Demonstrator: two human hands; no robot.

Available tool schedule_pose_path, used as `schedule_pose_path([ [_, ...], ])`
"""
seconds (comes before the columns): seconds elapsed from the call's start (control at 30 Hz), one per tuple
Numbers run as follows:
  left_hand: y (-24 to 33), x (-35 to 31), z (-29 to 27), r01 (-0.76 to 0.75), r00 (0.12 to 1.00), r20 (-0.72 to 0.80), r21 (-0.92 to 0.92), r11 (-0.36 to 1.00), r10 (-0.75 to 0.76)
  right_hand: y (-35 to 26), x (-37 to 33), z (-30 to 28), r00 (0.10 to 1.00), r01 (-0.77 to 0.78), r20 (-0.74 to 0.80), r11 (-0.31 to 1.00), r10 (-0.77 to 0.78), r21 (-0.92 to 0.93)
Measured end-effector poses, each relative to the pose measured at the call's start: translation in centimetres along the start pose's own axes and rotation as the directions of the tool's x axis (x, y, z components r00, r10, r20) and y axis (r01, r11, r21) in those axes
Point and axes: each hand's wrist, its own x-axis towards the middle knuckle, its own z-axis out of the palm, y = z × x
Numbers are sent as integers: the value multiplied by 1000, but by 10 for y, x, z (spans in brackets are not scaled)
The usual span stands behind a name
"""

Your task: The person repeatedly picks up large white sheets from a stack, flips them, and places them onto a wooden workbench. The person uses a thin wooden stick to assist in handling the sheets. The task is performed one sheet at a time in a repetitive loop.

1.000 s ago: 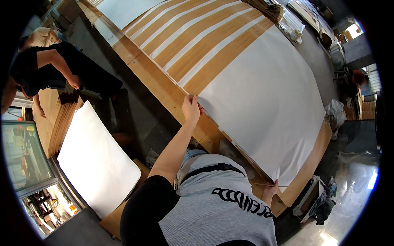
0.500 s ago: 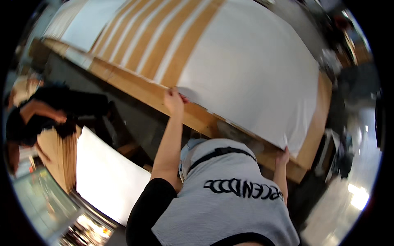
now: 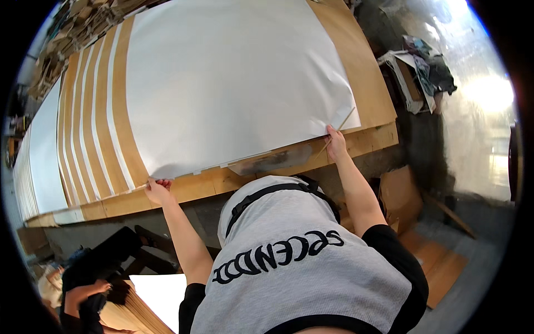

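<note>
A large white paper sheet [image 3: 233,78] lies across the long table, its near edge in front of me. My left hand [image 3: 159,190] is closed on the sheet's near left corner, fingers pinched together beside the last brown stripe. At the near right corner my right hand [image 3: 335,145] is closed on the sheet's edge, where the paper creases. A thin wooden stick [image 3: 347,118] slants through the right hand's fingers. To the left, overlapping sheets show as alternating brown stripes [image 3: 120,106] and white bands. Under the white sheet, brown board [image 3: 367,78] shows at the right.
The wooden table edge [image 3: 208,183] runs along my front. At lower left a co-worker's arm [image 3: 83,295] is near a brown stack [image 3: 136,312] and a bright white sheet [image 3: 161,295]. Cardboard [image 3: 400,195] stands at the right; a cloth-draped box [image 3: 414,83] is farther off.
My view has turned, so the table and stripes sit farther left and the co-worker lower. Both hands still grip the sheet's near edge. The stick in my right hand now shows.
</note>
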Motion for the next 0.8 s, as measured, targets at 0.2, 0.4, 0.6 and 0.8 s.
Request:
schedule_pose_path([
  [0.2,-3,5,2,0,1000,-30,79,997,2,-10,-13,6,999,-36,22,998,37,-51],
  [0.4,-6,16,-8,49,997,-61,67,997,-45,-42,-28,-22,986,-167,-105,825,130,-540],
  [0.6,-6,17,4,134,989,-75,153,979,-124,-65,-35,-47,957,142,13,427,-291,-893],
  [0.8,-6,-5,-14,113,976,-196,109,988,-90,-110,-37,-12,919,383,330,295,-215,-875],
])
